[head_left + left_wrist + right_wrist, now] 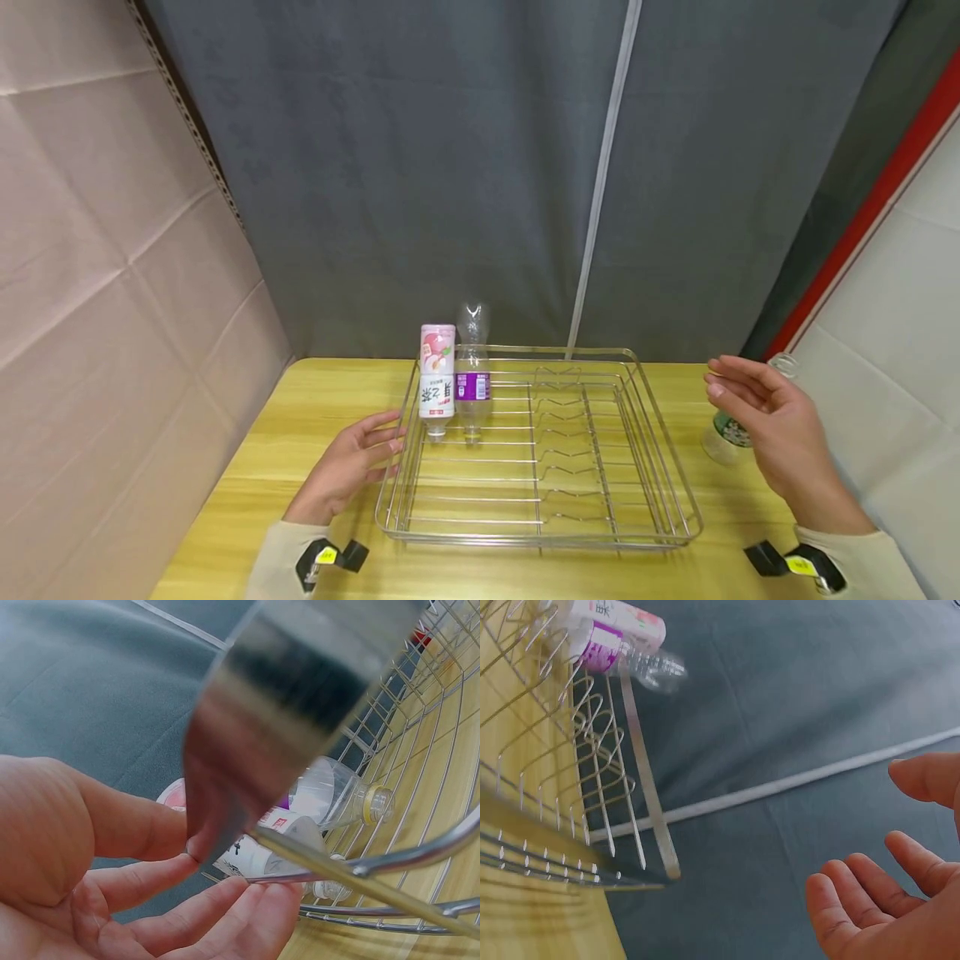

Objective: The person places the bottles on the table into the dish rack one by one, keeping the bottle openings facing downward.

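Observation:
A wire dish rack (577,546) stands on the table, with two bottles leaning upside down in its back left part. One is a pink and white bottle (437,371); beside it is a clear plastic bottle (472,385) with a purple label. My left hand (347,467) is at the rack's left side, fingers relaxed, fingertips right at the wire rim (345,881). To the right of the rack, my right hand (780,437) is raised with loosely bent fingers and nothing in them. Behind it stands a clear bottle (722,447) with a green label, partly hidden by the hand.
The yellow wood-grain table (247,492) ends at a dark grey curtain (420,167) at the back. Pale cloth walls (97,250) flank it left and right. A red strip (870,200) runs along the right wall.

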Action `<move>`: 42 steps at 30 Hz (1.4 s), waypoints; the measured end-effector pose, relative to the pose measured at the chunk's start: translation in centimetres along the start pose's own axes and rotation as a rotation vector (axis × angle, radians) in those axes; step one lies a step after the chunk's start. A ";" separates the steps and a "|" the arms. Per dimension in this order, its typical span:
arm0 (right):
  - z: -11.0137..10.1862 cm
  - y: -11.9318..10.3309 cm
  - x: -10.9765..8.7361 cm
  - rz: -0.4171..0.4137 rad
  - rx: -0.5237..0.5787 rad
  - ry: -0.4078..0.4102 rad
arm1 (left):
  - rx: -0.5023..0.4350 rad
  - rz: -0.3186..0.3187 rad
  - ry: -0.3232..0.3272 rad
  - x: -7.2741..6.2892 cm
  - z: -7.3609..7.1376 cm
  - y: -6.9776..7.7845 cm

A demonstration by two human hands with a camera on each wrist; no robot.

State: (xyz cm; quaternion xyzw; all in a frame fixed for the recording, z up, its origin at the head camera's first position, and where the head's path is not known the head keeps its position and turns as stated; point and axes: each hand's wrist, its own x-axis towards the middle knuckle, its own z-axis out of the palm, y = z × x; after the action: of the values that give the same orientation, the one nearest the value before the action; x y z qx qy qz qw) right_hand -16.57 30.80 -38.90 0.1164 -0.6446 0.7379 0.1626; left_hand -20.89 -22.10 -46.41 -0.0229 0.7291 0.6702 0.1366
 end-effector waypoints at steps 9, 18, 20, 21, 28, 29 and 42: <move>-2.4 1.3 -1.4 -0.001 0.075 0.110 | -0.004 0.000 -0.003 -0.1 -0.1 -0.1; -4.3 2.2 -2.6 0.000 0.102 0.277 | 0.003 0.009 -0.002 -0.1 0.2 0.0; -4.7 2.5 -2.8 0.013 0.110 0.321 | -0.001 0.004 0.001 0.0 0.1 0.0; -4.9 2.6 -2.9 0.022 0.115 0.345 | 0.000 0.004 0.000 0.0 0.1 0.0; -6.4 3.4 -3.2 0.074 0.127 0.515 | -0.006 0.004 -0.003 -0.1 0.1 -0.1; -6.7 3.5 -3.2 0.085 0.119 0.538 | -0.007 0.004 -0.004 -0.1 0.1 -0.1; -8.4 6.7 -2.0 0.176 0.027 0.733 | -0.009 0.004 0.006 0.0 0.1 -0.2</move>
State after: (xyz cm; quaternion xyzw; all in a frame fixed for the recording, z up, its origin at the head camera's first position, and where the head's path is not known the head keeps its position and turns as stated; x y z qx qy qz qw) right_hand -16.99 38.15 -46.94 -0.2092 -0.5415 0.7501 0.3170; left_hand -20.82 -22.01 -46.56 -0.0240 0.7264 0.6739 0.1329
